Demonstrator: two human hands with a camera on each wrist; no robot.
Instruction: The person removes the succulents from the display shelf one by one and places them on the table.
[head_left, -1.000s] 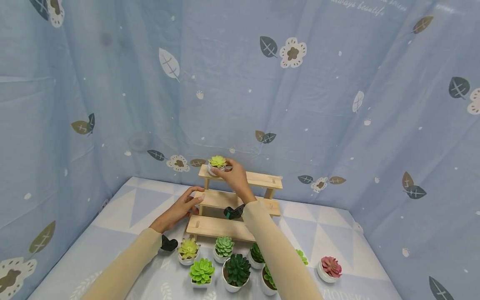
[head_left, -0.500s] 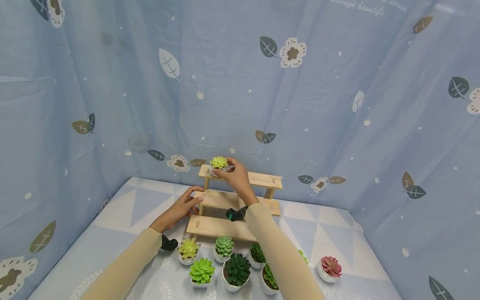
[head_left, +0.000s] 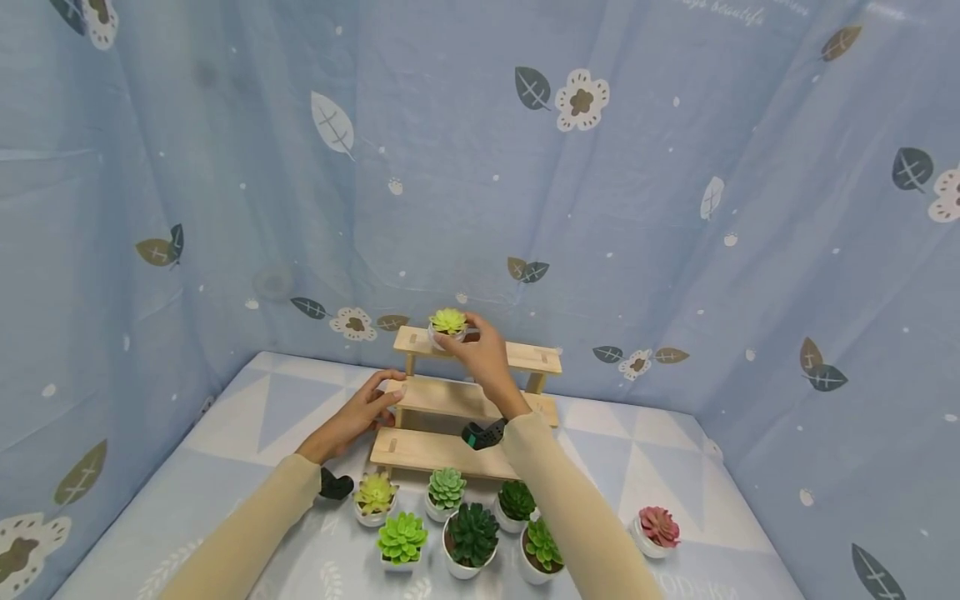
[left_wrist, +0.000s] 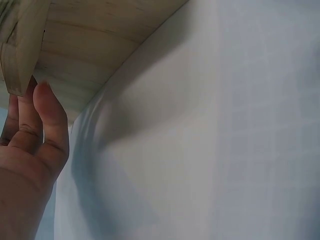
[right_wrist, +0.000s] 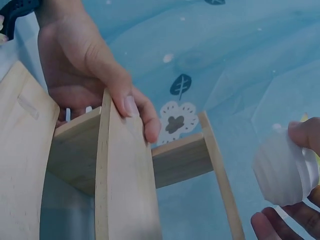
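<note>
A three-tier wooden stand (head_left: 450, 451) stands on the table. At the left of its top shelf is a yellow-green potted succulent (head_left: 447, 322), pinched between the thumb and fingers of my right hand (head_left: 483, 360). Its ridged white pot (right_wrist: 280, 169) appears in the right wrist view; whether it touches the shelf I cannot tell. My left hand (head_left: 352, 421) grips the left end of the middle shelf (right_wrist: 127, 185), thumb on top. In the left wrist view, its fingers (left_wrist: 51, 115) reach the board's end from below.
In front of the stand are several potted succulents, among them a dark green one (head_left: 472, 537), a bright green one (head_left: 402, 539) and a yellow one (head_left: 375, 496). A red succulent (head_left: 658, 529) sits apart at the right. A patterned blue curtain (head_left: 465, 167) hangs behind.
My right hand has shifted the yellow-green potted succulent a little to the right along the top shelf. My left hand keeps its grip on the stand. The head view has tilted slightly.
</note>
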